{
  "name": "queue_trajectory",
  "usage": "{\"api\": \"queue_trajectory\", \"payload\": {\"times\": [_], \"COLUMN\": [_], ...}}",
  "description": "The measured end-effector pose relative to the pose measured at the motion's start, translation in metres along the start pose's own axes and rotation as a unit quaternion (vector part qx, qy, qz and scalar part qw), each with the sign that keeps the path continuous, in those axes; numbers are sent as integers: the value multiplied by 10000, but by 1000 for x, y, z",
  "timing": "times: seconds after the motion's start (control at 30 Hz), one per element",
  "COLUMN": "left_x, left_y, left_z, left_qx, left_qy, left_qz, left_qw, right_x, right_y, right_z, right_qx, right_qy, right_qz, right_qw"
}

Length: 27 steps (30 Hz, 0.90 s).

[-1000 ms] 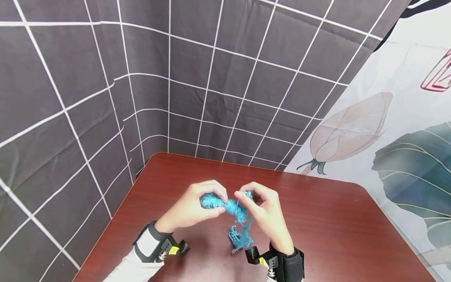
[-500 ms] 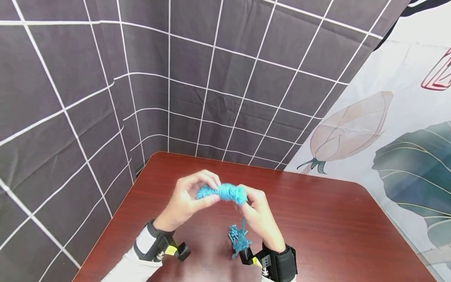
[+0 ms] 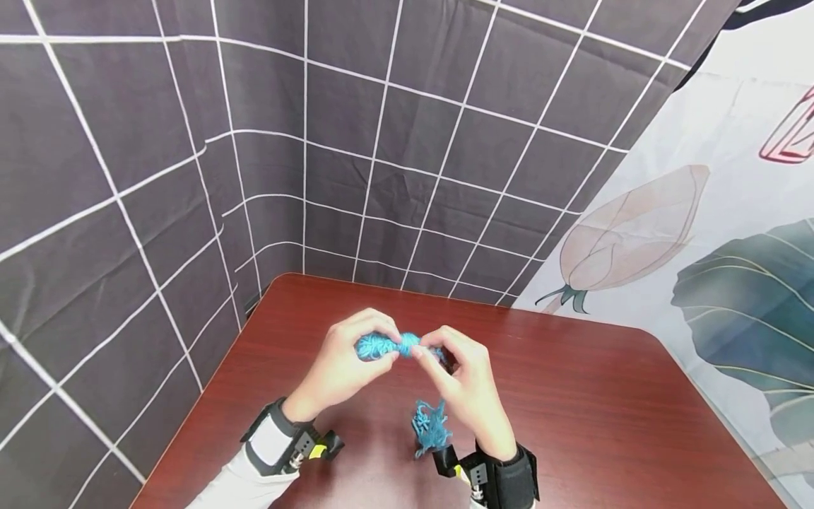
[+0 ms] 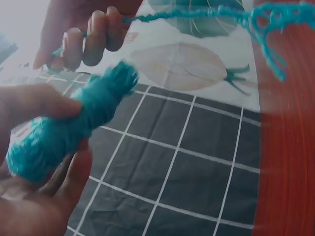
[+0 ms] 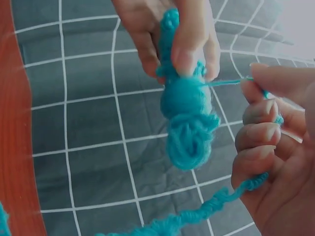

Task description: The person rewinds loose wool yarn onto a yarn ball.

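A blue bundle of yarn (image 3: 375,346), wound tight round its middle with loops at its end, is held in my left hand (image 3: 346,357) above the table. The left wrist view shows thumb and fingers gripping the yarn bundle (image 4: 59,130) from both sides. My right hand (image 3: 467,375) is close beside it. In the right wrist view a taut strand (image 5: 226,82) runs from the bundle to the pinched thumb and forefinger, and the other fingers curl round a crinkled length of the yarn (image 5: 197,214) that hangs out below.
A loose tangle of blue yarn (image 3: 430,425) is below the hands, over the reddish-brown table (image 3: 572,403). Dark cloth with a white grid (image 3: 407,162) hangs behind and at left, and a white floral cloth (image 3: 636,247) at right.
The right hand has swung round the bundle, going behind its end half a second ago and now back in front. The bundle has moved slightly up and left, and turned more level.
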<state>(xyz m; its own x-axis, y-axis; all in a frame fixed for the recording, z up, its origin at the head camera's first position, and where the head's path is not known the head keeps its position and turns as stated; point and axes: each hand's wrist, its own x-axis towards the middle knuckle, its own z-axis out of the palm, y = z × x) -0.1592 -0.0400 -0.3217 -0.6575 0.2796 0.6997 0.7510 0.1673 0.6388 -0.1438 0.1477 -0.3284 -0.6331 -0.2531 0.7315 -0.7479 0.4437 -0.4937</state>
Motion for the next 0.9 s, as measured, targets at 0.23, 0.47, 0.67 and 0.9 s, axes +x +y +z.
{"api": "queue_trajectory", "payload": {"times": [0.23, 0.47, 0.67, 0.9], "left_x": [1, 3, 2, 4], "left_y": [2, 5, -4, 3], "left_z": [-4, -9, -7, -8], "left_qx": [-1067, -1867, -2243, -1665], "left_qy": [-1220, -1192, -95, 942], "left_qz": [547, 869, 573, 316], "left_qw": [9853, 9713, 9728, 9810], "right_x": [0, -2, -2, -1], "right_y": [5, 9, 7, 1], "right_z": [-8, -6, 0, 7], "right_qx": [78, 532, 649, 613], "right_qy": [146, -123, -360, -546], "right_qz": [205, 503, 499, 481], "right_qw": [9997, 9972, 9960, 9955]}}
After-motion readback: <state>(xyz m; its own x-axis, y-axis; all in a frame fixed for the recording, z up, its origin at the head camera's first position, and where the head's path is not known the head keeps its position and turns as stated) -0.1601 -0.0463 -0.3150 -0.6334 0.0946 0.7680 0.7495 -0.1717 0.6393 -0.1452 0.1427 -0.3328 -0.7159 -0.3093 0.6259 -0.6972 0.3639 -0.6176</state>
